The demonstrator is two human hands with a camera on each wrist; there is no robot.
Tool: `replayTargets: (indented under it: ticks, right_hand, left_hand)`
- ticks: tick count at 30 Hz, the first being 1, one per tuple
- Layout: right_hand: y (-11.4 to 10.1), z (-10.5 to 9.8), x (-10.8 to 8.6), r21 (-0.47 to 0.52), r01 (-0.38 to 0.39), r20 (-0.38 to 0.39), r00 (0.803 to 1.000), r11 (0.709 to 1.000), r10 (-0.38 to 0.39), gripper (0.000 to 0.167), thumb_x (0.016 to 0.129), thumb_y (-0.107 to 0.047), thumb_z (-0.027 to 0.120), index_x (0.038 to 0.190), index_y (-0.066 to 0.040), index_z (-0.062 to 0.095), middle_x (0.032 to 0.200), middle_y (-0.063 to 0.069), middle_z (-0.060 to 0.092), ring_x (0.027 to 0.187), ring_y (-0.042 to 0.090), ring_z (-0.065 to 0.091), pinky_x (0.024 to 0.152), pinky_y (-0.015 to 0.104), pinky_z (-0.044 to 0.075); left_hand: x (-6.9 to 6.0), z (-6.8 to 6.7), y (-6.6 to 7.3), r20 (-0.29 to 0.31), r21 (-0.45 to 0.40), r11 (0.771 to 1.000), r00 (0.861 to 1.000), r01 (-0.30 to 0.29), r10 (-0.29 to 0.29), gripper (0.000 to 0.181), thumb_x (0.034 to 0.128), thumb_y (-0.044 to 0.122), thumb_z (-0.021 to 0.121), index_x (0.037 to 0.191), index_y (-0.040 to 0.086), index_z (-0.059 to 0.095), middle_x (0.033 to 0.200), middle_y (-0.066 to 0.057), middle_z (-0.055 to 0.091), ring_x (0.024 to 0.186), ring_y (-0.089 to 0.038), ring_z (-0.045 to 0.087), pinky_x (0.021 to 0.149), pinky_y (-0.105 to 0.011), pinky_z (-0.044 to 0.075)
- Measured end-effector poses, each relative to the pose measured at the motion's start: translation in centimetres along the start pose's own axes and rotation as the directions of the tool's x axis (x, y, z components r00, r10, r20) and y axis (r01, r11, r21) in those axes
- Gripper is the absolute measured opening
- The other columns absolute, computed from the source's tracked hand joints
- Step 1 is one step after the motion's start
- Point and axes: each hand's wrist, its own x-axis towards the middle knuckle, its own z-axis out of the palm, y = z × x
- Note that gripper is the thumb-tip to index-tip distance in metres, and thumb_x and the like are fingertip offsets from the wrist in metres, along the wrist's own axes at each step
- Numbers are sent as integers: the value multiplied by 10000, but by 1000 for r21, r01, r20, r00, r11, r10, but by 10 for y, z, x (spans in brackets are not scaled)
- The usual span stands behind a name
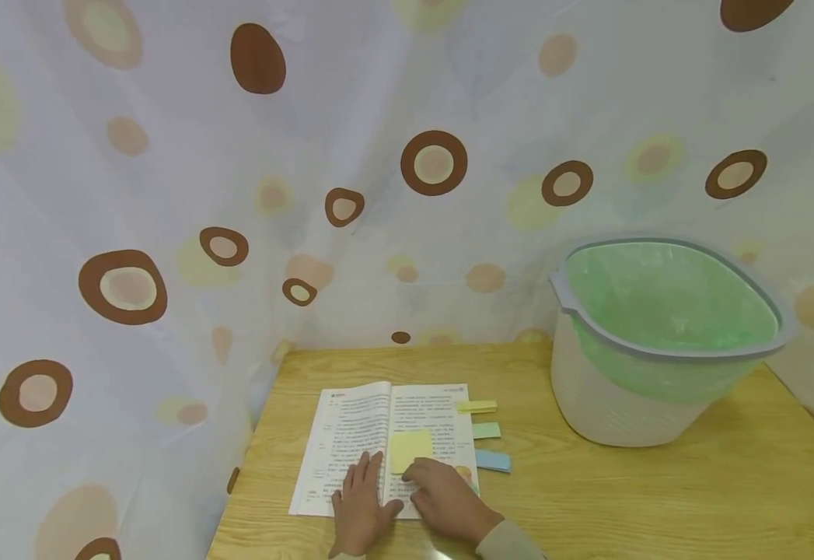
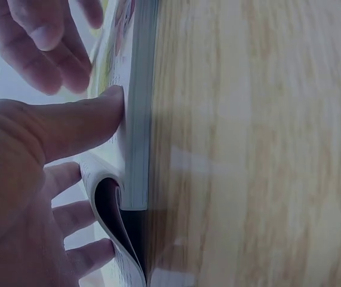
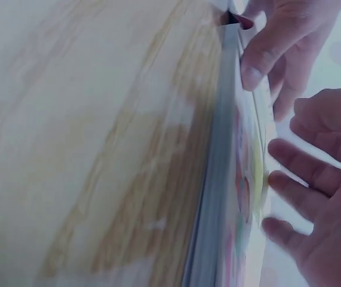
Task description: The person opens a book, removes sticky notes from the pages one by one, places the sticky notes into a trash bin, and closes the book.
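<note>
An open book (image 1: 351, 435) lies on the wooden table, a yellow sticky note (image 1: 410, 449) on its right page. My left hand (image 1: 362, 505) rests on the lower left page and the fold with fingers spread; its thumb touches the right page near the bottom edge in the left wrist view. Just below the note, my right hand (image 1: 448, 499) lies over the lower right page, its fingers relaxed and slightly bent, fingertips at the page in the right wrist view. Yellow, green and blue tabs (image 1: 493, 461) stick out from the book's right edge.
A tall white basket (image 1: 616, 404) with a grey rim and green inside stands at the right back of the wooden table (image 1: 623, 498). Behind and to the left hangs a white curtain (image 1: 379, 93) with brown, peach and yellow spots.
</note>
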Motion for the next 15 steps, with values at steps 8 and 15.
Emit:
replayTargets:
  ticks: [8,15]
  right_hand:
    - [8,-16,1,266,-104,-45,992,958,120,187,951,-56,579,1092,-94,696,1152,-8,703,1129,234,655,982,414,559]
    - [36,-43,15,132,-210,-228,945,969,236,151,915,-43,652,1041,-80,725,1069,31,730,1037,242,638,933,453,555]
  left_hand:
    - [-1,-2,0,7,-35,999,1000,6,-6,848,729,304,832,1462,129,442,1563,-201,389,1424,-513,338,1067,-830,214]
    - [0,-1,3,8,-60,998,999,36,-36,842,721,278,843,1456,142,454,1565,-186,392,1435,-501,330,1082,-822,198]
